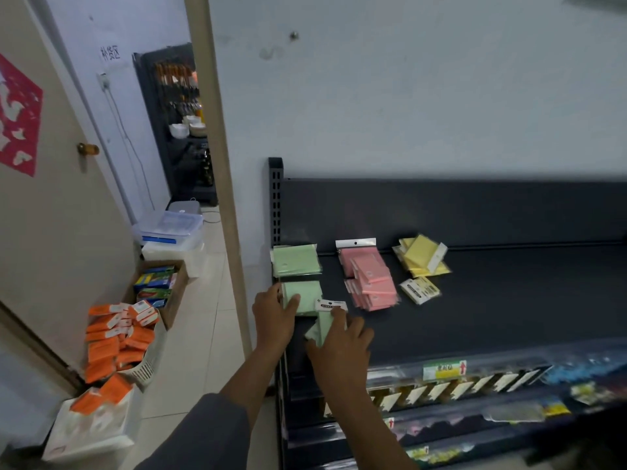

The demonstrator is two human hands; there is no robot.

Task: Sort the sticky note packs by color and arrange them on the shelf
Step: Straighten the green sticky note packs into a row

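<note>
Green square sticky-note pack [302, 295] lies flat under my left hand [273, 317], fingers straight, pressing. My right hand [342, 347] pinches a second green pack [324, 325] just beside it on the dark metal shelf [492, 307].

the scene was dimly and evenly lit, with a bluish cast on the wall [424, 96]. the dark shelf [492, 300] was left murky. wide-angle bending was seen at the door frame [220, 164], and softness and blur at the lower right corner.
</note>
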